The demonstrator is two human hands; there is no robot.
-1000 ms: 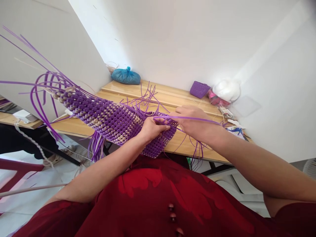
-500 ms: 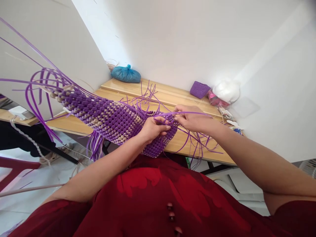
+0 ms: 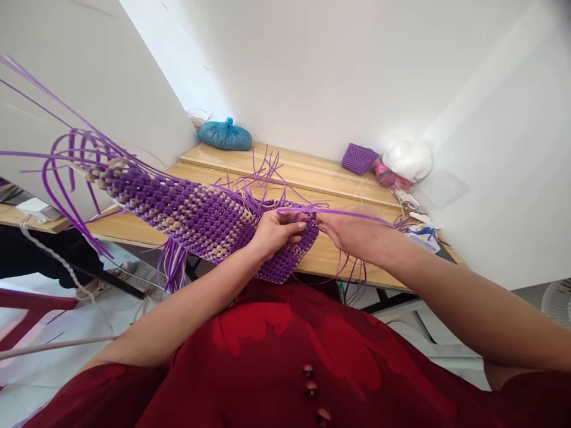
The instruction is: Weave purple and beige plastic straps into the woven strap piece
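Note:
A long woven piece (image 3: 187, 211) of purple and beige plastic strips lies across the wooden table (image 3: 321, 252), with loose purple strips fanning out at its left end and middle. My left hand (image 3: 274, 232) grips the near right end of the weave, fingers closed on it. My right hand (image 3: 357, 232) is just to its right, fingers pinched on a purple strip (image 3: 352, 213) that runs taut over the hand toward the right. Both hands almost touch at the weave's edge.
A blue tied bag (image 3: 224, 135) sits at the table's far left. A small purple woven pouch (image 3: 359, 158), a white bag (image 3: 408, 159) and small clutter lie at the far right by the wall. A white panel (image 3: 89, 89) leans at left. A red chair (image 3: 31, 303) stands lower left.
My right hand pulled the purple strip rightward; it now runs taut and straight across the hand, where half a second ago it curled loosely. The left hand kept its grip on the weave.

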